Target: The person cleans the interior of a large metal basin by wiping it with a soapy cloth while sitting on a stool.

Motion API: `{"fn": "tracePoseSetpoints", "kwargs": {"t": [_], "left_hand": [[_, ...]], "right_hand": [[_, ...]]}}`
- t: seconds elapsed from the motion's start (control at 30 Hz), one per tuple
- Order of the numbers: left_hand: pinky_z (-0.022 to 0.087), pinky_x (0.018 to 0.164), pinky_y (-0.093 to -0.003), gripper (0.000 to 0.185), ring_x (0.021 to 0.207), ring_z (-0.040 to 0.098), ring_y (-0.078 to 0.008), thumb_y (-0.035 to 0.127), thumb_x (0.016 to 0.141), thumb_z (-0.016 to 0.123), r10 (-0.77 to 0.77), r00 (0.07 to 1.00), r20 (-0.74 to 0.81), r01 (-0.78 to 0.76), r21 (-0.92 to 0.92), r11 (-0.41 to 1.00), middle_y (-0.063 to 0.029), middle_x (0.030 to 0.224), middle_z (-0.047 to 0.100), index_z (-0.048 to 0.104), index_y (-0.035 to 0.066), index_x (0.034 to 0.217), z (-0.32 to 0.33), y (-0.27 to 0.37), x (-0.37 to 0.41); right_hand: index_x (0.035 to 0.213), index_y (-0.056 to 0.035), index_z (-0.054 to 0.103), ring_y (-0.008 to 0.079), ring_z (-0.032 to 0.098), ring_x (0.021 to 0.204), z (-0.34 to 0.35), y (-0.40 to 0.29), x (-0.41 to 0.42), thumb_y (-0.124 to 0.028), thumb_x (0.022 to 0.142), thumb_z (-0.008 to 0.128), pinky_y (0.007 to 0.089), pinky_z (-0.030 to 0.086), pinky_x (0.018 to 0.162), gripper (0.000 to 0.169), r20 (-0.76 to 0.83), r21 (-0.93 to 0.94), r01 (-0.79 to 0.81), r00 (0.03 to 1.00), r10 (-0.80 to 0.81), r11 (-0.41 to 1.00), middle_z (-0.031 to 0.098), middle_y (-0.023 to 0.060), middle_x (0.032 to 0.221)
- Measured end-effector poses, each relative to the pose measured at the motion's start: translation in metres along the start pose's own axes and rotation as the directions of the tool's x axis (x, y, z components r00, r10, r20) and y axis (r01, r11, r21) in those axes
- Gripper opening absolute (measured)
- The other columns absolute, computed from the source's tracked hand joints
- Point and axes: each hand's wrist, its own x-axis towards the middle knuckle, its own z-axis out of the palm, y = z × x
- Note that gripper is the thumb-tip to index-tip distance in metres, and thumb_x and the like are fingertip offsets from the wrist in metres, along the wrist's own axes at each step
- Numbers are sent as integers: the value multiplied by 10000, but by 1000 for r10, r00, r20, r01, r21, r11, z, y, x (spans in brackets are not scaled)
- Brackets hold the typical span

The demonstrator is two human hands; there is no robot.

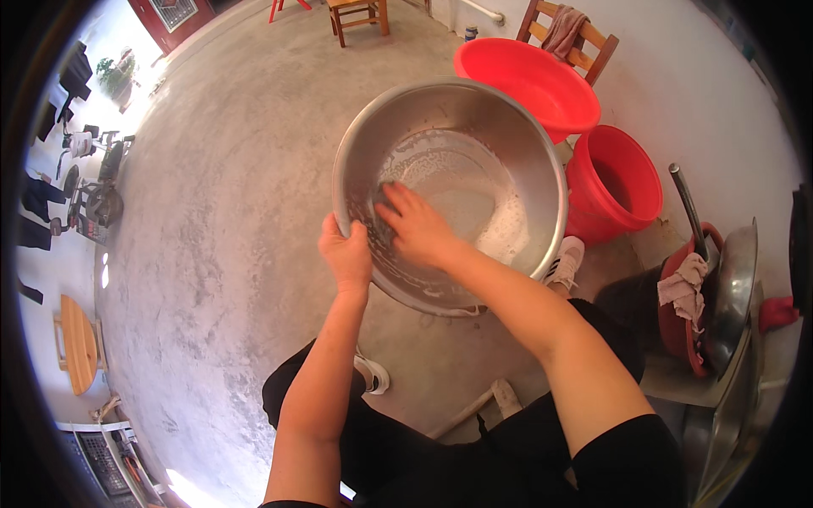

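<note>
A large round stainless steel basin is tilted in front of me, with wet streaks and whitish foam on its inner wall and bottom. My left hand grips its rim at the left, thumb on the inner side. Inside the basin my right hand presses against the left inner wall, fingers spread and somewhat blurred. A small dark thing seems to lie under its fingertips; what it is cannot be told.
Beyond the basin are a red plastic basin, a red bucket and a wooden chair with a cloth. At right, a metal wok stands beside a dark red-rimmed pot with a rag. A wooden stool stands farther off.
</note>
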Motion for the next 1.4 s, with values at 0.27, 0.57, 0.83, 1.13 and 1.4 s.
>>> {"fn": "tracePoseSetpoints", "kwargs": {"t": [0.27,0.57,0.83,1.13,1.4], "left_hand": [[452,643,-295,172,671,546,-142,29,757,522,51,999,-11,-51,63,997,-101,754,619,575,-44,904,7,5,0],[446,602,-301,182,627,536,-141,47,735,515,0,998,-70,2,27,1000,-97,716,618,583,-50,874,9,9,-2],[451,654,-280,220,682,551,-133,53,729,515,-37,999,-35,35,-76,997,-80,762,633,601,-48,904,21,-4,-2],[450,647,-271,226,684,554,-125,40,725,516,-21,998,-57,16,-85,996,-92,782,640,603,-43,917,13,4,2],[459,643,-268,233,676,562,-122,26,720,518,-30,997,-73,16,-191,982,-77,779,643,606,-43,924,21,-14,6]], "right_hand": [[1341,-75,375,338,270,1319,-44,80,-22,-207,785,570,430,252,1074,604,-18,-282,-223,974,227,933,270,185,1433],[1262,34,406,388,401,1206,-78,9,-89,-199,830,496,422,374,968,499,540,-431,-418,591,600,800,347,291,1332],[1172,6,491,393,478,1089,-6,-49,-55,-259,851,445,443,380,943,419,205,393,-490,872,445,778,492,236,1202],[977,-60,621,309,535,960,-86,44,-134,-273,794,489,412,450,830,310,253,-269,-223,922,292,937,557,138,963],[1089,-75,549,355,563,956,-19,-72,-68,-288,815,476,439,453,821,354,110,275,-571,818,565,773,554,187,1064]]}}
